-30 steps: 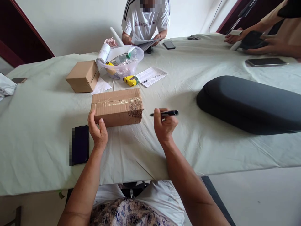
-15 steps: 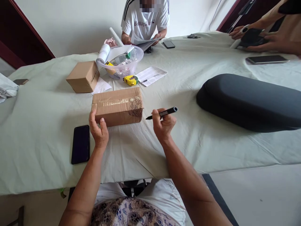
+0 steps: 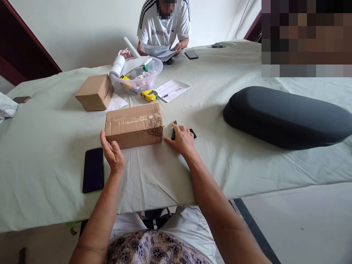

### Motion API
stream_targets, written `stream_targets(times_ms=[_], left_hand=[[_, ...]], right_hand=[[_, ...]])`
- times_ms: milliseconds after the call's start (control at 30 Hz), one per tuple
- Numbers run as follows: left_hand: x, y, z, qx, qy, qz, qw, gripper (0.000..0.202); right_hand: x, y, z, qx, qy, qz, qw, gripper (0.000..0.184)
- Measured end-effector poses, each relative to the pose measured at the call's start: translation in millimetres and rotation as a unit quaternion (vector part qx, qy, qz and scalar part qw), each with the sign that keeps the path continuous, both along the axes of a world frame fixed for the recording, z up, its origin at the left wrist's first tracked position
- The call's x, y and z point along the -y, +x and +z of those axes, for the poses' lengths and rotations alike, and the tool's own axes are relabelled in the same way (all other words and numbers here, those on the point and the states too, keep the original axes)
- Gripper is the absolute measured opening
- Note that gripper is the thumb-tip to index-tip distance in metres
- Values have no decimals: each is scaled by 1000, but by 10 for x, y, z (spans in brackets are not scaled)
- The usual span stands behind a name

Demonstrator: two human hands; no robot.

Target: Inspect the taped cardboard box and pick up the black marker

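Observation:
A taped cardboard box (image 3: 132,126) lies in front of me, with dark scribbled loops on its right end. My left hand (image 3: 114,156) grips its near left corner, fingers against the left end and thumb at the front face. Just right of the box, my right hand (image 3: 183,138) is low over the cloth, thumb and forefinger apart. A slim black piece (image 3: 173,130) shows between them, and a black end (image 3: 193,133) sticks out beyond the knuckles. These look like parts of a marker; the hand hides what lies between.
A black phone (image 3: 93,170) lies left of my left hand. Behind the box are a smaller carton (image 3: 95,93), a plastic basin (image 3: 154,73), a yellow tape measure (image 3: 149,95) and a printed sheet (image 3: 176,86). A long black padded object (image 3: 286,117) lies right. A person (image 3: 165,33) holds papers opposite.
My right hand has come down to the cloth from holding the marker up, and its fingers have spread. My left hand stays at the box. The view has shifted slightly.

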State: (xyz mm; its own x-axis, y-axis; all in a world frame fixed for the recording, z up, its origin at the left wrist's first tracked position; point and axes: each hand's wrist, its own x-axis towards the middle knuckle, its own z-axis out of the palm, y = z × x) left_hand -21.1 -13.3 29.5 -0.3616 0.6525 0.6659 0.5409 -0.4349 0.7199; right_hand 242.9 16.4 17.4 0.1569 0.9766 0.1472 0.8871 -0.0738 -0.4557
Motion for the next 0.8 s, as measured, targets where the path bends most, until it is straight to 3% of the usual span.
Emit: stream_targets(times_ms=[300, 433, 533, 633, 733, 800], left_hand=[[53, -26, 49, -5, 31, 68, 997, 64], [347, -102, 86, -15, 22, 92, 995, 54], [658, -370, 70, -26, -4, 133, 991, 51], [886, -812, 55, -68, -101, 216, 969, 49], [943, -1205, 73, -159, -265, 285, 907, 47], [900, -1318, 96, -215, -341, 296, 866, 45]], right_hand=[[30, 31, 39, 39, -26, 1, 999, 62], [17, 44, 15, 24, -9, -10, 1000, 60], [-5, 57, -19, -1, 23, -22, 1000, 54], [-33, 87, -48, -27, 67, -36, 997, 43], [-60, 138, -51, -56, 114, -68, 990, 36], [-76, 168, -42, -86, 139, -86, 983, 33]])
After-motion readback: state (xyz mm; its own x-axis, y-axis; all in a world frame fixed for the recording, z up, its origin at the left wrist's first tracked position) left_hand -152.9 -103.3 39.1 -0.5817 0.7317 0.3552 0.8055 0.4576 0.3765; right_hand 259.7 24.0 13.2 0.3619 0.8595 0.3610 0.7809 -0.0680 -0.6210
